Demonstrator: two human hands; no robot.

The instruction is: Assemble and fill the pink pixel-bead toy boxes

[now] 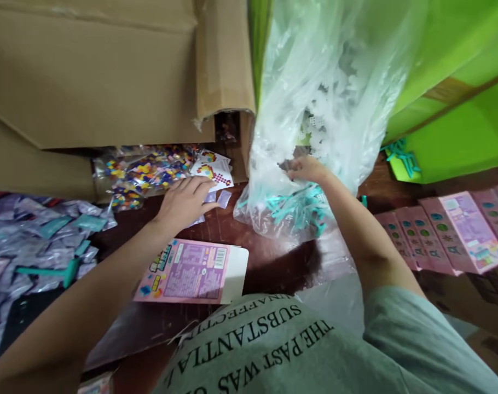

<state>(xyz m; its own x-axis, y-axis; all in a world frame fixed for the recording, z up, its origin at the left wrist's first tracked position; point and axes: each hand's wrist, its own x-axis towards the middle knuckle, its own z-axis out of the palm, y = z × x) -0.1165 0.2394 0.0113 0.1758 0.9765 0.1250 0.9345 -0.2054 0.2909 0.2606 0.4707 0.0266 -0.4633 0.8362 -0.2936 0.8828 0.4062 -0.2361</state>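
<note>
My left hand (185, 200) lies palm down, fingers stretched out, over the edge of a white printed card (218, 172) with coloured pixel pictures. Small purple sachets (224, 198) stick out beside its thumb. My right hand (308, 168) reaches into a clear plastic bag (273, 126); its fingers are curled together, and what they pinch, if anything, cannot be made out. White perforated pieces (317, 109) show higher in the bag, and teal plastic sticks (298, 205) lie at its bottom. A flat pink printed box (195, 272) with an open white flap rests nearer my body.
Bags of coloured beads (150, 169) lie below a large cardboard box (121, 71). Many purple sachets (31, 241) are heaped at left, with a teal hammer-shaped tool (68, 272) on them. Several pink boxes (441, 235) stand in a row at right, beneath a green carton (466, 137).
</note>
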